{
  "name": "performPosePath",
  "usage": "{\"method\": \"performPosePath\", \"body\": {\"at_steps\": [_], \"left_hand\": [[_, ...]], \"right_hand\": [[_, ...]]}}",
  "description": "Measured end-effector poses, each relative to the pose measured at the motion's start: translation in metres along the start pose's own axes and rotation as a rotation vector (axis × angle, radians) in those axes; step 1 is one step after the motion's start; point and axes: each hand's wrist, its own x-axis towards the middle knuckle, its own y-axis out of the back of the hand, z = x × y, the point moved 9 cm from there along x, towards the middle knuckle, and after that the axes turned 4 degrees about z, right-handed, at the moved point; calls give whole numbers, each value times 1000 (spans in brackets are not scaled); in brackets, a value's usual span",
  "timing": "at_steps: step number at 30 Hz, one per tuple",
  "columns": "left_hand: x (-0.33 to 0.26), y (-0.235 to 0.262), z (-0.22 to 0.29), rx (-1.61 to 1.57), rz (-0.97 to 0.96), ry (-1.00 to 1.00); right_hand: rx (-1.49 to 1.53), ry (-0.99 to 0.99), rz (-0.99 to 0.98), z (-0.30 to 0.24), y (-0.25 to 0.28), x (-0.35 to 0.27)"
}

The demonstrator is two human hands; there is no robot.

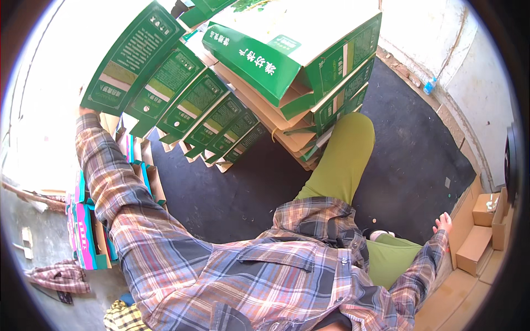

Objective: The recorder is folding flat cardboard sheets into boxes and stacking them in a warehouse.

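Observation:
My left hand (87, 111) is at the lower left corner of a green-and-white printed carton (132, 66), gripping its edge; most of its fingers are hidden behind the carton. That carton tops a leaning row of similar green cartons (190, 107) with open end flaps. Right of them rises a second stack, topped by a large green-and-white carton (265, 60) whose end gapes open; my bent knee in green trousers touches its side. Low on the right, my right hand (443, 222) is held out with nothing in it, fingers apart, beside a brown cardboard box.
Plain brown cardboard boxes (473, 249) fill the lower right corner. Pink-and-blue cartons (85, 234) stand at the left, near a checked cloth (61, 277) and a yellow plaid cloth (124, 317). Dark matting (237, 193) covers the floor. A blue bottle (430, 85) lies by the right wall.

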Motion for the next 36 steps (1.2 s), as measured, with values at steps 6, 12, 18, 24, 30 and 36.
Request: {"method": "performPosePath", "body": {"at_steps": [6,12,18,24,30,36], "left_hand": [[6,1,-16,79,46,51],[22,12,-28,105,84,64],[22,21,-17,117,175,23],[-76,32,6,19,761,-417],[-268,-81,20,513,666,-977],[-442,-204,-107,602,-41,-1215]], "right_hand": [[34,-41,19,11,15,-1],[20,-65,8,11,9,-14],[-7,-90,4,6,-1,-23],[-12,-77,-4,-4,3,-32],[29,-35,-77,-15,-16,-34],[50,-4,-80,-21,-11,-41]]}}
